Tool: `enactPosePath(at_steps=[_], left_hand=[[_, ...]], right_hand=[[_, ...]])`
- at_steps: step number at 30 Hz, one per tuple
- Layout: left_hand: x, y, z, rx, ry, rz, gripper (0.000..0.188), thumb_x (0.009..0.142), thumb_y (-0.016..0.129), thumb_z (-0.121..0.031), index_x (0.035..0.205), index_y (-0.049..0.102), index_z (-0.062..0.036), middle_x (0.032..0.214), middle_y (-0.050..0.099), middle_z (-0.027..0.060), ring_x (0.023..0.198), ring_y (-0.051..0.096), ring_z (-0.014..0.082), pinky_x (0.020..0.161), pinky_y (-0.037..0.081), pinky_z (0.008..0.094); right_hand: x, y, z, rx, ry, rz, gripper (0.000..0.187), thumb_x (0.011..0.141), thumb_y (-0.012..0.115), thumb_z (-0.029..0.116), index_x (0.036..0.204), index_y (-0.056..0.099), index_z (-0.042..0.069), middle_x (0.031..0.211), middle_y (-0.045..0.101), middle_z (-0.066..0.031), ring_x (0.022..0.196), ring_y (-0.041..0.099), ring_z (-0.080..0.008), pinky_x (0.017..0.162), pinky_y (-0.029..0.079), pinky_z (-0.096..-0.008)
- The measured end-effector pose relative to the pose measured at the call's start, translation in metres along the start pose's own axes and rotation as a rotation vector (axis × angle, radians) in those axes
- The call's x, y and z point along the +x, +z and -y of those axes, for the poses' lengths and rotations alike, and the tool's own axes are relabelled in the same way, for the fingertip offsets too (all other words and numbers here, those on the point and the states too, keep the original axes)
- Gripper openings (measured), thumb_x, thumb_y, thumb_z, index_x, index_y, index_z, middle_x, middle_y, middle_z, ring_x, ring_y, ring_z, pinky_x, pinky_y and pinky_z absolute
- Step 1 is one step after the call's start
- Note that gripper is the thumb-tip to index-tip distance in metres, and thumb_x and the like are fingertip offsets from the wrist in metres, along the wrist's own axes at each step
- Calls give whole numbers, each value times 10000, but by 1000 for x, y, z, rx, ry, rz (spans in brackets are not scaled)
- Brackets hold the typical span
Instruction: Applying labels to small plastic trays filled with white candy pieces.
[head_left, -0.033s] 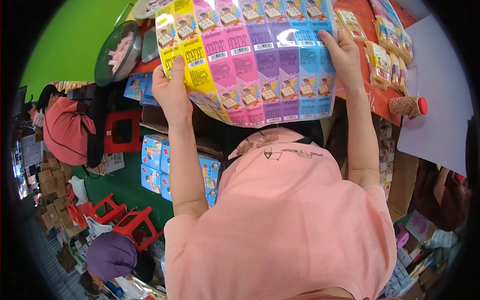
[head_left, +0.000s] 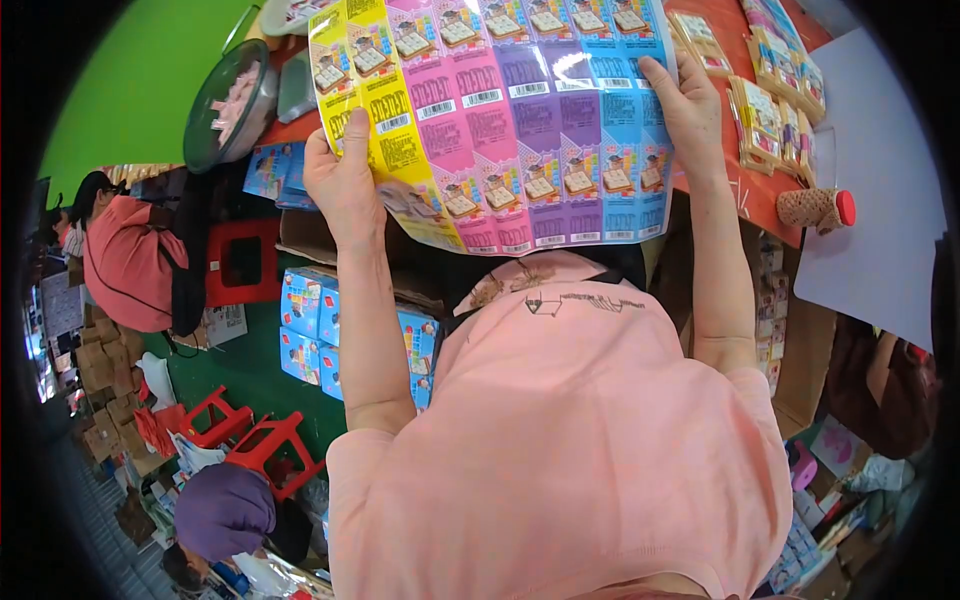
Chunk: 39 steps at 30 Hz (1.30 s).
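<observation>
One striped packet sheet (head_left: 510, 120), left hand (head_left: 345, 185), right hand (head_left: 690, 110) gripping

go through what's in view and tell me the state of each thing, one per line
Printed sheet: flat, unfolded, held up at both side edges.
Left hand: gripping the sheet's yellow edge.
Right hand: gripping the sheet's blue edge.
Red-capped bottle: lying on its side, capped.
Round bowl: upright, pink pieces inside.
Red stools: standing, unoccupied.

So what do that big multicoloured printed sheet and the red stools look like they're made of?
Multicoloured printed sheet: likely glossy plastic film or coated paper; it shows glare patches and bends softly between both hands. Red stools: probably moulded plastic, uniform colour with a smooth look.
</observation>
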<state>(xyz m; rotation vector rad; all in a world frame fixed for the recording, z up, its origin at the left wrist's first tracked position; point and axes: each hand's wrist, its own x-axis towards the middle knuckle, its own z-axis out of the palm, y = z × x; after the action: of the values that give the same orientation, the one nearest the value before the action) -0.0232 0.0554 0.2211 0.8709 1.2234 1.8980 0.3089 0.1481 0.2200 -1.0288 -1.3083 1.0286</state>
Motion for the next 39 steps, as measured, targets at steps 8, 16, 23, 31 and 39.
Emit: enactPosePath(at_steps=[8, 16, 23, 31, 39], left_hand=[[-35, -1, -30, 183, -61, 233, 661, 816, 691, 128, 1413, 428, 23, 1194, 592, 138, 1092, 617, 198, 903, 526, 312], [-34, -28, -55, 519, 70, 427, 406, 800, 724, 116, 1194, 656, 44, 1089, 568, 41, 1061, 592, 134, 887, 488, 245], [-46, -40, -76, 547, 14, 454, 386, 797, 737, 96, 1173, 670, 41, 1041, 550, 27, 1018, 579, 122, 853, 489, 248], [-64, -36, -90, 965, 257, 460, 318, 733, 774, 49, 1041, 720, -13, 1036, 538, 60, 950, 564, 162, 784, 480, 252], [-69, -29, -80, 884, 567, 528, 203, 723, 735, 99, 897, 691, 3, 960, 696, 106, 903, 655, 239, 801, 510, 330]], right_hand=[[-34, -16, 2, -2, -68, -52, 395, 952, 680, 166, 1317, 570, 63, 1072, 709, -70, 917, 655, -70, 769, 514, -202], [-49, -38, 32, -148, 122, 341, 505, 836, 767, 96, 1317, 616, 57, 1264, 604, -48, 1147, 554, -118, 987, 441, -273], [-55, -47, 48, -452, -30, 551, 399, 839, 730, 41, 1232, 676, 80, 1151, 580, -51, 1070, 558, -158, 889, 452, -272], [-67, -40, 69, -873, -394, 381, 216, 871, 686, 54, 1083, 728, 65, 1222, 596, -55, 1091, 577, -219, 968, 424, -343], [-74, -35, 71, -871, -421, 595, 213, 813, 723, 74, 1025, 715, 69, 1015, 685, -63, 1091, 612, -256, 1034, 386, -391]])
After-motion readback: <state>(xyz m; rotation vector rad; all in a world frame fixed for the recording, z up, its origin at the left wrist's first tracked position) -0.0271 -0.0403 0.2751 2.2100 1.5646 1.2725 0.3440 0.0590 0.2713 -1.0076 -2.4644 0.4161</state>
